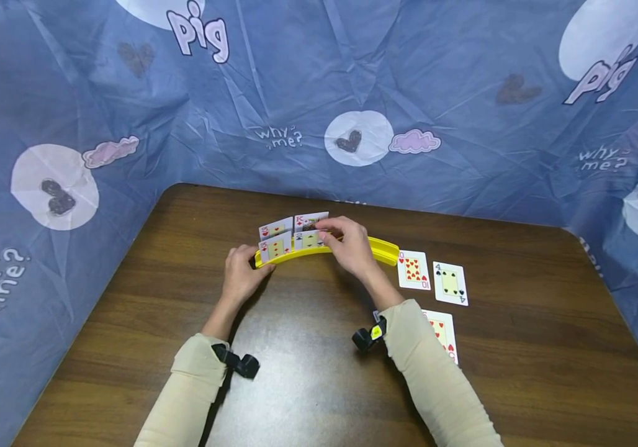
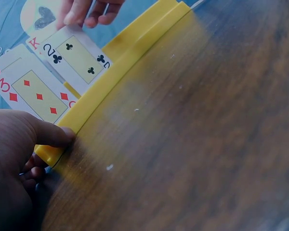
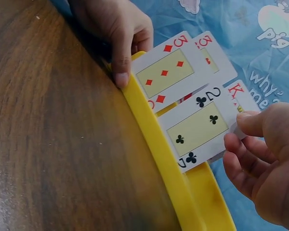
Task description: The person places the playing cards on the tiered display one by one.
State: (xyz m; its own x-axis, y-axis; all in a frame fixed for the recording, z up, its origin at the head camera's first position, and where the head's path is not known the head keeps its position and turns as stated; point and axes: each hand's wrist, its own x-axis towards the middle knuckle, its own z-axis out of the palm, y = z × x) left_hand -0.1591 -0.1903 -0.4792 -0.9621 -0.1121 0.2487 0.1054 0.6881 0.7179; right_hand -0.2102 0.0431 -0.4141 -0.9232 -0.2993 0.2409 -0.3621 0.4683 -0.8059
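A curved yellow card holder (image 1: 384, 250) stands on the wooden table. My left hand (image 1: 239, 273) grips its left end, thumb (image 2: 55, 134) on the front wall. Next to that hand, a three of diamonds (image 3: 164, 73) stands in the front row, overlapping a red three (image 3: 221, 67) behind it. To their right is a two of clubs (image 3: 197, 129), partly covering a red king (image 3: 245, 96). My right hand (image 1: 350, 248) pinches the two of clubs at its upper right corner, with the thumb at the edge and the other fingers curled beside the card.
A ten of hearts (image 1: 413, 270) lies face up beside the holder's right end, with a four of spades (image 1: 450, 284) to its right. Nearer me, my right sleeve (image 1: 436, 372) partly covers another hearts card (image 1: 446, 326). Printed blue fabric (image 1: 296, 81) hangs behind the table (image 1: 308, 360).
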